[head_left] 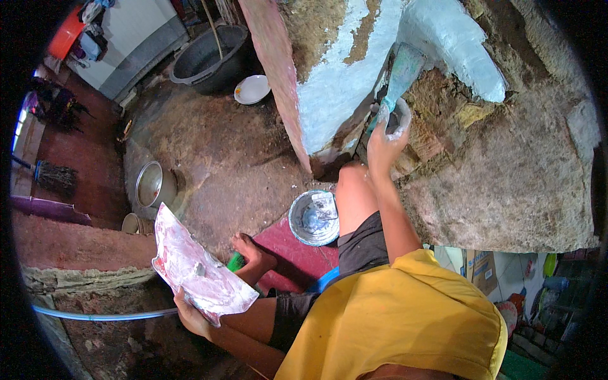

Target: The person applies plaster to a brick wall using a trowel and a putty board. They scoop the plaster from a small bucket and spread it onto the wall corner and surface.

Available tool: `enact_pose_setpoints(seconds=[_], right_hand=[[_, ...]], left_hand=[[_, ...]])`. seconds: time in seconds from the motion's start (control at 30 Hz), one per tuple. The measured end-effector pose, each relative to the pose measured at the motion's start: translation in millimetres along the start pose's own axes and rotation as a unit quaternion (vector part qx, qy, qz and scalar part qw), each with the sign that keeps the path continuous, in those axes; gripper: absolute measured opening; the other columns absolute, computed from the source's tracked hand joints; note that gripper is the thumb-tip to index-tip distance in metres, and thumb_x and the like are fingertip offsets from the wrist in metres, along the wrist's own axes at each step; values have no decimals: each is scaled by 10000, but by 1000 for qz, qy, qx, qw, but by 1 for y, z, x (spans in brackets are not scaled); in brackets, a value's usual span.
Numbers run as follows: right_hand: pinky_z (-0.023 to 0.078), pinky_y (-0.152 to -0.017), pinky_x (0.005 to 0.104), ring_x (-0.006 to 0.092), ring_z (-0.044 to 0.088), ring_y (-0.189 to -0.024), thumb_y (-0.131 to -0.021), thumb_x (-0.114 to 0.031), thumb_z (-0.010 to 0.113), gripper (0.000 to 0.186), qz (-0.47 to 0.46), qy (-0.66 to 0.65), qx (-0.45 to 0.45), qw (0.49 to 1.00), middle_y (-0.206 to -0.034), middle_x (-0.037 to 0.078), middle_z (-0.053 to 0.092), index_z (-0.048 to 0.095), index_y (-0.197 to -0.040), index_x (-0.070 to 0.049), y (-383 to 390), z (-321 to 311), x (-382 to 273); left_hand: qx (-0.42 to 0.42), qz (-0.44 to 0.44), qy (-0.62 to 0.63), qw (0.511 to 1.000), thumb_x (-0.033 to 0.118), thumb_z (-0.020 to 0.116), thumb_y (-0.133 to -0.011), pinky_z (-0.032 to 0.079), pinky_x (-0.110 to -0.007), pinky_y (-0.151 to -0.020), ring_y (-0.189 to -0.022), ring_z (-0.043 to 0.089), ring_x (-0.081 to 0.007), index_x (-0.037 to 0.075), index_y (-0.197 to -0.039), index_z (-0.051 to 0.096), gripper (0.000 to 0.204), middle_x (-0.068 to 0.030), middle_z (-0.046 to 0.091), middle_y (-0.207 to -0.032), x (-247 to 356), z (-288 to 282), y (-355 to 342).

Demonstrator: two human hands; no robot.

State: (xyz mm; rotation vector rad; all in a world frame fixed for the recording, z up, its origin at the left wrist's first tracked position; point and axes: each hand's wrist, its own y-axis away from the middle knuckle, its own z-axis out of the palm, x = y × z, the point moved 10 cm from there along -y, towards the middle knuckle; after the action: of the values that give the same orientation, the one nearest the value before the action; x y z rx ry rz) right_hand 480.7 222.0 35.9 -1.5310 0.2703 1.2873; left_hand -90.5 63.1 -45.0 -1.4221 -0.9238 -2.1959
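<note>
My right hand (387,142), with white smears on its fingers, is closed round the handle of a putty knife (405,68). The wide blade of the knife lies against the wall at the edge of a pale bluish-white coat (453,44), beside bare rough wall. At the lower left my left hand (192,315) grips the lower edge of a flat, irregular board (196,269). White paste is smeared over the board, with a small grey lump near its middle. A round basin (315,218) with whitish residue and a pale block inside stands by my right knee.
A large dark basin (212,60) with a stick in it and a white plate (252,89) stand at the back. A metal pot (156,184) is on the floor at left. A pale hose (104,315) runs in from the left. The rough ledge (506,183) fills the right.
</note>
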Motion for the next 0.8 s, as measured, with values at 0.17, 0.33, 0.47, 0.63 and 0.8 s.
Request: enact_pose_setpoints(seconds=[0.17,0.33,0.47,0.63,0.8], right_hand=[[397,-829,301,195,513,-936,-794,18,502,296,20,-22,27,999,-1043,124,536,491,-1088,44,-3,0,5],[391,-846,306,200,502,-960,-794,33,484,309,30,-3,10,1000,-1047,127,530,478,-1103,44,15,-5,28],[384,-865,316,217,499,-984,-787,46,481,337,54,-38,4,998,-1063,135,517,458,-1123,46,25,-7,25],[389,-830,303,201,514,-943,-796,48,472,342,12,-17,10,1000,-1060,133,519,441,-1137,43,10,-1,9],[373,-882,327,229,499,-1009,-785,25,511,336,22,-2,22,1000,-1098,146,517,471,-1119,43,-1,0,13]], left_hand=[[8,13,-9,1000,378,583,-746,381,-355,-852,-988,500,-254,-24,-1153,463,584,-117,503,-1123,2,2,2],[10,10,-13,1000,374,581,-749,377,-351,-854,-989,499,-252,-27,-1147,467,576,-114,504,-1120,4,0,3],[10,8,-8,1000,374,565,-761,376,-351,-855,-989,498,-252,-30,-1142,471,563,-116,503,-1123,4,6,5],[8,9,-9,1000,374,555,-769,376,-354,-855,-991,498,-254,-31,-1140,472,556,-119,501,-1128,4,3,3],[4,12,-13,1000,378,561,-761,378,-357,-855,-986,501,-255,-25,-1154,462,571,-120,499,-1134,2,-1,-1]])
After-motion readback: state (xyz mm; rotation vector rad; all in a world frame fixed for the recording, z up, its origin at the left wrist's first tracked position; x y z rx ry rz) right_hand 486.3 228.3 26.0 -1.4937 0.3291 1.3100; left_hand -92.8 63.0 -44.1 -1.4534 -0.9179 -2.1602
